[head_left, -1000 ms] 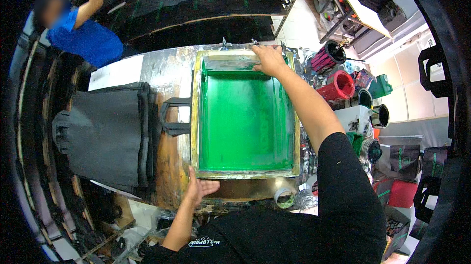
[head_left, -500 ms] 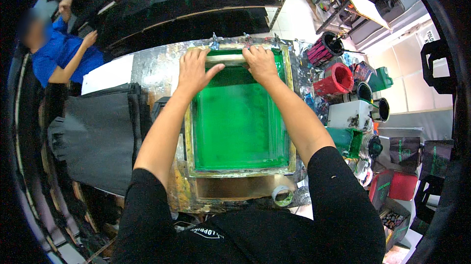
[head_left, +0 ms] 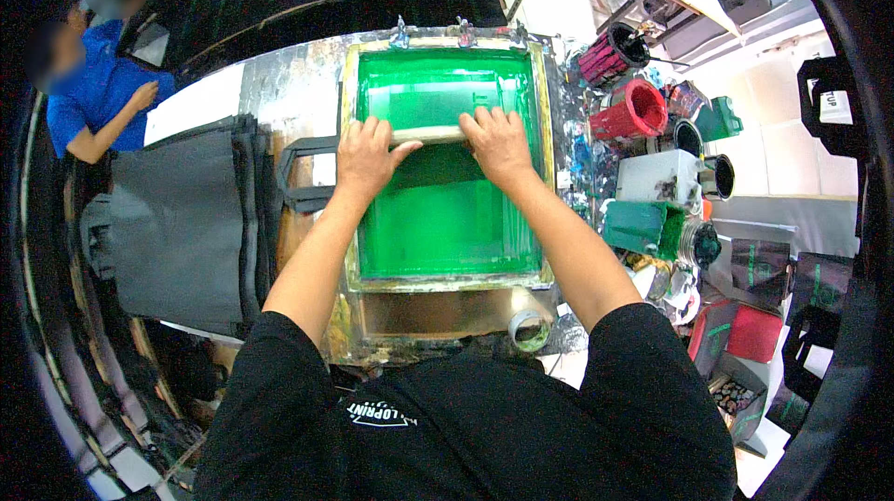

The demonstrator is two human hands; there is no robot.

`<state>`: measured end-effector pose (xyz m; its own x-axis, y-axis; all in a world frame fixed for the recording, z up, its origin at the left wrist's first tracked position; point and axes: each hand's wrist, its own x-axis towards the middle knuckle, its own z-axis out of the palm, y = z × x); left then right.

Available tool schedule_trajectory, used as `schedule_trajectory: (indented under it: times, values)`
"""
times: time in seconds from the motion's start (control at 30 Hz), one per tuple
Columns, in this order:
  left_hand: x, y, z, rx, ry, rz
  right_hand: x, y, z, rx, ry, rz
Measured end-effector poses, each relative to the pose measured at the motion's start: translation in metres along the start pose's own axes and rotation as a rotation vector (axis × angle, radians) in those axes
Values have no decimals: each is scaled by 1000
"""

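Both my hands grip one wide squeegee (head_left: pixel 434 136) with a pale wooden handle. My left hand (head_left: pixel 369 158) is closed round its left end, thumb along the near side. My right hand (head_left: pixel 497 143) is wrapped over the right end. The squeegee lies crosswise on a printing screen (head_left: pixel 438 231) covered in green ink, about a third of the way down from the far edge. Shiny green mesh shows beyond it, and a darker green band lies just on its near side. A pale, stained frame (head_left: pixel 447 284) surrounds the mesh. My fingers hide both handle ends.
Left of the screen lies a stack of black bags (head_left: pixel 177 231), with a black strap handle (head_left: pixel 296 189) by the frame. Clamps (head_left: pixel 465 33) line the far edge. Ink containers, including a red bucket (head_left: pixel 635 113), crowd the right. A tape roll (head_left: pixel 529 331) sits near me. Two people in blue (head_left: pixel 116 77) are far left.
My hands have drawn the squeegee toward me, leaving more green mesh showing beyond it. The view has shifted, and a second person in blue now shows at far left.
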<state>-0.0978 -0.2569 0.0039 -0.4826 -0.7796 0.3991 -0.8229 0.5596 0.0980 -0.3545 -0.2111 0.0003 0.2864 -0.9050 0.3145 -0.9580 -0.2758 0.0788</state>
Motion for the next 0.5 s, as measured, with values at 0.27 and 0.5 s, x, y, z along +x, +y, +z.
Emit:
schedule_trajectory:
  times: [0.27, 0.5]
  values:
    - [-103, 46, -40, -80, 5, -16, -102, -58, -42, -31, -49, 13]
    - [-185, 77, -73, -89, -35, 7, -184, -105, -70, -15, -30, 13]
